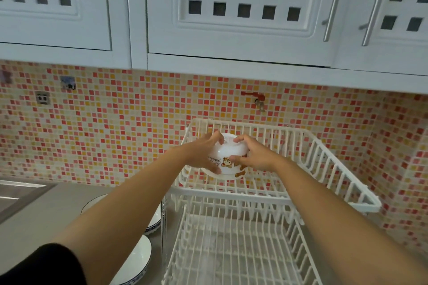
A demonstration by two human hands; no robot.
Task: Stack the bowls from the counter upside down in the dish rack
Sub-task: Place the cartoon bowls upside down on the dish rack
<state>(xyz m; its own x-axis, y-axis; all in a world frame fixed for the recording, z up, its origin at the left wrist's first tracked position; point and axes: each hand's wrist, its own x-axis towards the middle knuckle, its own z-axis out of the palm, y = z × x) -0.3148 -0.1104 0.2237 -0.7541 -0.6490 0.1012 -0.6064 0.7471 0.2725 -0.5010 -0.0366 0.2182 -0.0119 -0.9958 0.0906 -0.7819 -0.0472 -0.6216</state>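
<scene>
Left of the grip, low on the surface point(41, 220): two more bowls, one point(136, 261) nearest us and one point(154, 222) behind it, both half hidden by our left forearm. They look still to be racked.

Left hand point(203, 154): closed on the left flank of the cartoon bowl point(228, 159), fingers over the foot ring, thumb near the rim.

The cartoon bowl sits between both hands, already flipped, foot ring up, rim down. It's at the back-left corner of the dish rack point(289, 194), upper tier. We can't tell if the rim is touching the wires yet or just above them.

Right hand point(254, 155): closed on the right flank, mirroring the left.

To do this step well, we judge:
- keep the rim level, so it lands flat across the wires and not tipped into a gap
- seat it square in the corner, clear of the side rail, to leave room right of the grip
- let go of both sides together, only once weight is on the wires
- centre it, as the next bowls stack on top
</scene>
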